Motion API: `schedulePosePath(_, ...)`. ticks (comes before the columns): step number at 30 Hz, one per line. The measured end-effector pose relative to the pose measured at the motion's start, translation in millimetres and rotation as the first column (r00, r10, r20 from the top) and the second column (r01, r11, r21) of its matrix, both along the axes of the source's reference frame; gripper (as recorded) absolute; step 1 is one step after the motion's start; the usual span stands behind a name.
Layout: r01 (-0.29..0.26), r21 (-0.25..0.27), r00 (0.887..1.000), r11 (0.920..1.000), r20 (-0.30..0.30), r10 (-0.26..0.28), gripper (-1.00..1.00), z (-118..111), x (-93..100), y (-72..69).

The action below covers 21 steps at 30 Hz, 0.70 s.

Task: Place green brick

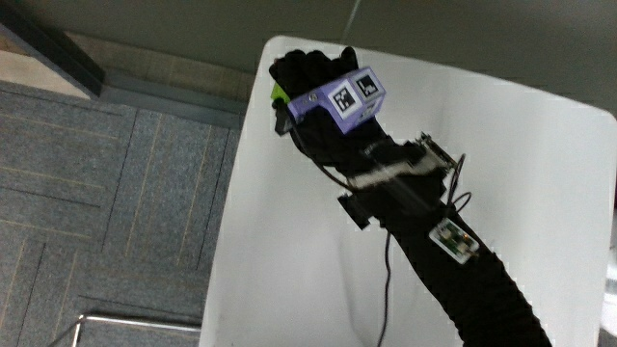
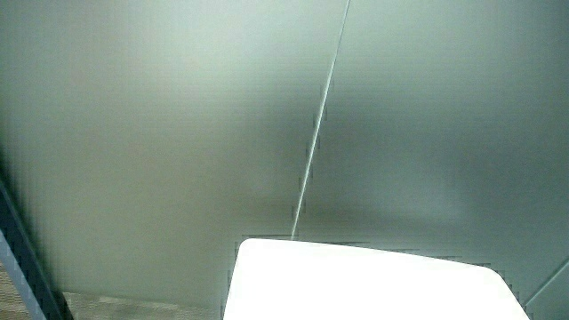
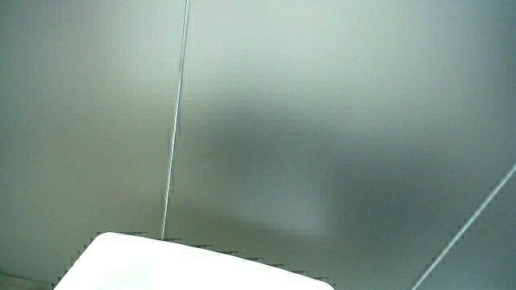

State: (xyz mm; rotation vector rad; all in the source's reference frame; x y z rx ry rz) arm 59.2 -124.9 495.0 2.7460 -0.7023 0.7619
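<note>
In the main view the hand [image 1: 301, 79] in its black glove, with the patterned cube [image 1: 345, 96] on its back, is over a corner of the white table [image 1: 521, 164], close to the table's edge. Its fingers are curled around a green brick [image 1: 278, 93], of which only a small bright green part shows beside the glove. The forearm [image 1: 453, 260] with cables runs back toward the person. Both side views show a pale wall and only a strip of the white table [image 2: 356, 284] [image 3: 185, 270], with no hand or brick in them.
Grey carpet tiles [image 1: 106, 212] lie beside the table in the main view. A metal frame [image 1: 116, 323] shows on the floor near the person. A thin seam [image 2: 316, 133] runs down the wall in a side view.
</note>
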Motion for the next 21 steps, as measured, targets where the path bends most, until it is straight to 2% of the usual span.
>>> schedulePosePath(3,-0.028,-0.069,0.999,0.9972,-0.017,0.027,0.00,3,7.4,-9.2)
schedulePosePath(6,-0.058,-0.137,0.998,0.9889,-0.036,0.053,0.00,7,14.9,-18.4)
schedulePosePath(17,-0.108,-0.216,0.988,0.9703,-0.130,0.081,0.00,38,25.5,-27.5)
schedulePosePath(18,-0.100,-0.214,0.990,0.9717,-0.122,0.075,0.00,35,25.9,-27.8)
schedulePosePath(21,-0.112,-0.234,0.990,0.9658,-0.115,0.087,0.00,36,27.9,-28.3)
